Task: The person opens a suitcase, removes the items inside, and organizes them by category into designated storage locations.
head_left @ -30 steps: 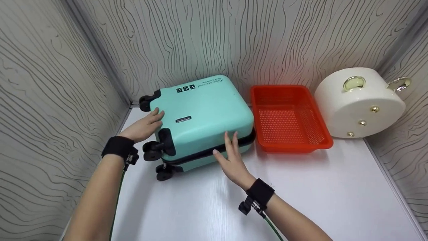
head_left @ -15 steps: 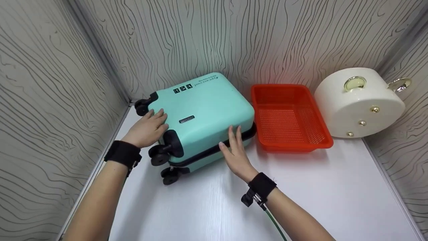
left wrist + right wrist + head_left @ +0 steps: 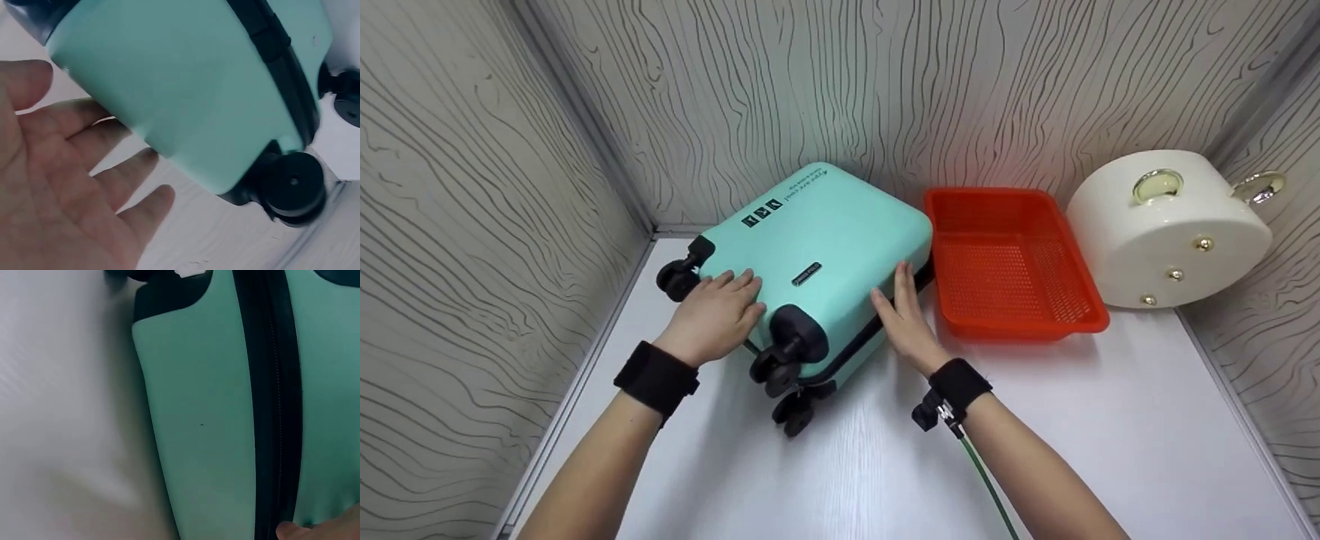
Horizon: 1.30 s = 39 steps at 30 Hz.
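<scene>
A mint-green suitcase (image 3: 840, 225) lies on its broad side on the white table, turned at an angle with its black wheels (image 3: 776, 367) facing the near left. My left hand (image 3: 712, 315) rests on the edge at the wheeled end, between two wheels, fingers spread. In the left wrist view its extended fingers (image 3: 140, 169) touch the shell's edge. On the suitcase's near long side, my right hand (image 3: 910, 319) lies with straight fingers against the shell and the black zip band (image 3: 275, 410). Only a thumb tip (image 3: 289, 530) and a bit of that hand show in the right wrist view.
Close to the suitcase's right stands a red plastic basket (image 3: 1095, 319) with a perforated bottom. Right of it lies a white round-fronted case (image 3: 1132, 247) with gold handles and studs. Wood-patterned walls (image 3: 847, 90) enclose the back and sides of the white table (image 3: 1035, 442).
The suitcase has turned counterclockwise, its wheeled end swinging nearer and to the right. My left hand moved right and nearer with it; my right hand shifted slightly right and farther away.
</scene>
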Available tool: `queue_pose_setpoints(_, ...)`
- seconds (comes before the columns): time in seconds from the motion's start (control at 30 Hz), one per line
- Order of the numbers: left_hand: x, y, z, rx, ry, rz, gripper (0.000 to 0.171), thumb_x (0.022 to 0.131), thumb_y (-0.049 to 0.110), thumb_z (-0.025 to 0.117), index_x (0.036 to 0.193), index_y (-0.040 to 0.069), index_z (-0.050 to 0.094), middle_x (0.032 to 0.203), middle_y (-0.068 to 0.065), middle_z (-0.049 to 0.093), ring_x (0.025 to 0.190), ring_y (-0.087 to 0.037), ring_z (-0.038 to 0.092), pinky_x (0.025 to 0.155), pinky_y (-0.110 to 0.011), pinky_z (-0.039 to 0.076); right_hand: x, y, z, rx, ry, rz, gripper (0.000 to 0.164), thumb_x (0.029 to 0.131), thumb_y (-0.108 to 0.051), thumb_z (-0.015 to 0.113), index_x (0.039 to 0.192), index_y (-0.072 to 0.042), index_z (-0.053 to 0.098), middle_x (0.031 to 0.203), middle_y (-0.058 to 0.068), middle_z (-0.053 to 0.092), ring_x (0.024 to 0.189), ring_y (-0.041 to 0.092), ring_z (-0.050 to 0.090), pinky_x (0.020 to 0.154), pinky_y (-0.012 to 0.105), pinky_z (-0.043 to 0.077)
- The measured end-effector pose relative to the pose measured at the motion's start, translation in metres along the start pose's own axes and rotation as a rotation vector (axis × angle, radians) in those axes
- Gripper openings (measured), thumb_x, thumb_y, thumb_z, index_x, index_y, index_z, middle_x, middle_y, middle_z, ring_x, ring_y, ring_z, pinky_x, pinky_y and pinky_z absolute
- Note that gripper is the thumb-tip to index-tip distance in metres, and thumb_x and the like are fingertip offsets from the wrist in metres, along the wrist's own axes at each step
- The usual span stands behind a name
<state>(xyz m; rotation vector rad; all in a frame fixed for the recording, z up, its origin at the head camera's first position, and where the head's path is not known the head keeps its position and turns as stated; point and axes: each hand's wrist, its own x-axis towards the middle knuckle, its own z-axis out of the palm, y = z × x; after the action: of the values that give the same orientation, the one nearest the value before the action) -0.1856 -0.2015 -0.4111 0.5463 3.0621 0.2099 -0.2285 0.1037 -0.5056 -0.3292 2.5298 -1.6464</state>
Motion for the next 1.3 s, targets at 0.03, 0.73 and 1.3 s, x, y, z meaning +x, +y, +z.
queue_pose_setpoints(0.03,-0.001,0.005,0.0,0.013,0.002,-0.002,0.055,0.11,0.036,0.042,0.152,0.0,0.046,0.156,-0.02,0.043,0.144,-0.045,0.037,0.117,-0.062,0.024,0.003,0.001,-0.003,-0.013,-0.005,0.002,0.085,0.107,-0.061,0.035,0.163,-0.02,-0.014,0.169,0.001,-0.02,0.155,0.02,-0.013,0.123,0.054,-0.003)
queue_pose_setpoints(0.73,0.028,-0.079,-0.011,-0.483,-0.05,-0.362,0.082,0.108,0.048,0.039,0.162,-0.004,0.005,0.165,-0.032,0.005,0.151,-0.05,0.008,0.12,-0.063,0.01,-0.048,-0.017,0.028,0.18,-0.051,0.11,0.094,0.102,-0.059,0.051,0.164,-0.025,-0.011,0.169,0.007,-0.018,0.154,0.029,-0.014,0.119,0.064,-0.001)
queue_pose_setpoints(1.3,0.02,-0.073,0.001,-0.649,-0.113,-0.346,0.069,0.108,0.038,0.046,0.157,-0.007,0.027,0.153,-0.032,0.039,0.138,-0.045,0.042,0.113,-0.057,0.035,-0.026,-0.006,0.0,0.274,-0.048,0.107,0.083,0.104,-0.047,0.044,0.164,-0.028,-0.01,0.17,-0.003,-0.014,0.154,0.021,-0.013,0.121,0.057,-0.005)
